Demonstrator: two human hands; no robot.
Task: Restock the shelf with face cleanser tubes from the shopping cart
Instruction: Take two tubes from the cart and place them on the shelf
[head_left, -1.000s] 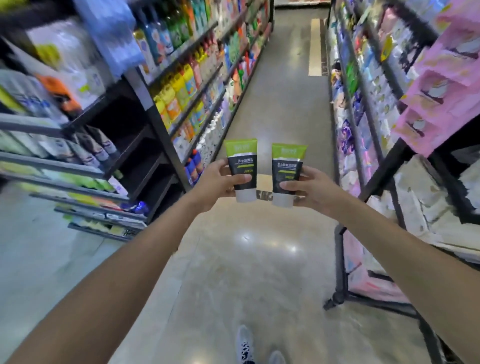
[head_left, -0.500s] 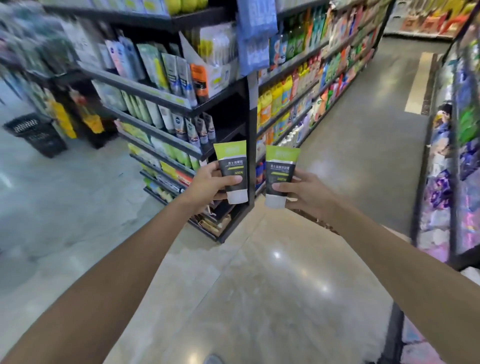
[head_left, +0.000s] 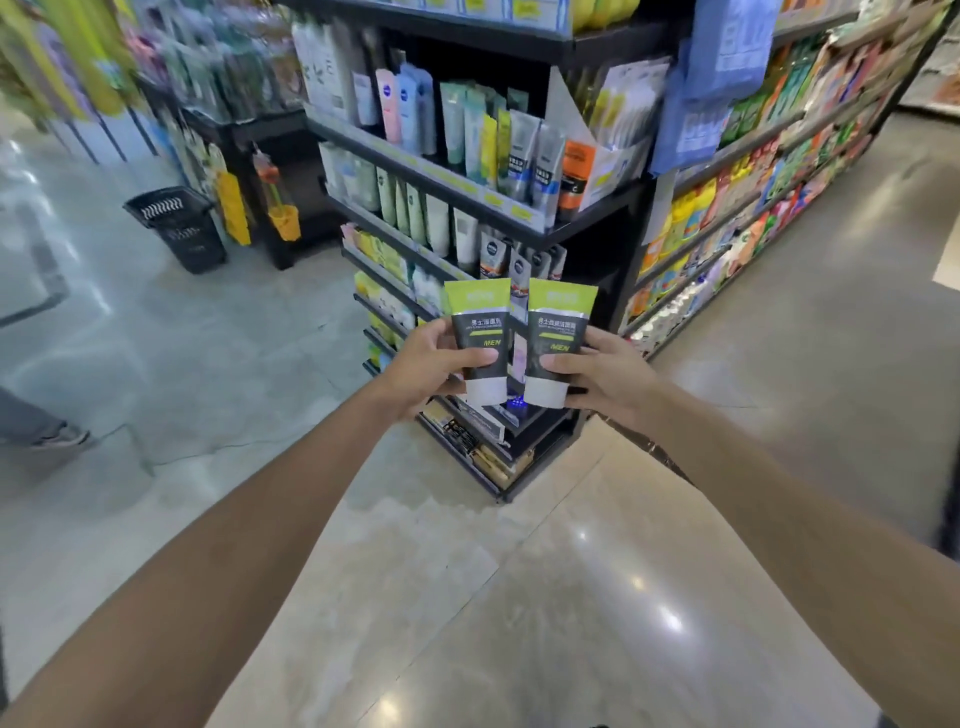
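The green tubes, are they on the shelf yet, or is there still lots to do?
Not yet. Already done: both tubes have been picked up. In hand: the left hand grips one green-topped tube and the right hand grips the other tube, held cap-down in front of the end shelf where other cleanser tubes stand. Left: setting both onto a shelf. The cart is not in view, so I cannot tell how many remain.

Both forearms bare from frame edge to wrist, no sleeves in view. Left hand (head_left: 431, 364) & right hand (head_left: 597, 376): no gloves, no rings, no watch or wristband visible. Fingernails short, unpainted where they show. Left arm enters from lower left of frame, right arm from lower right. Rest of body out of frame.
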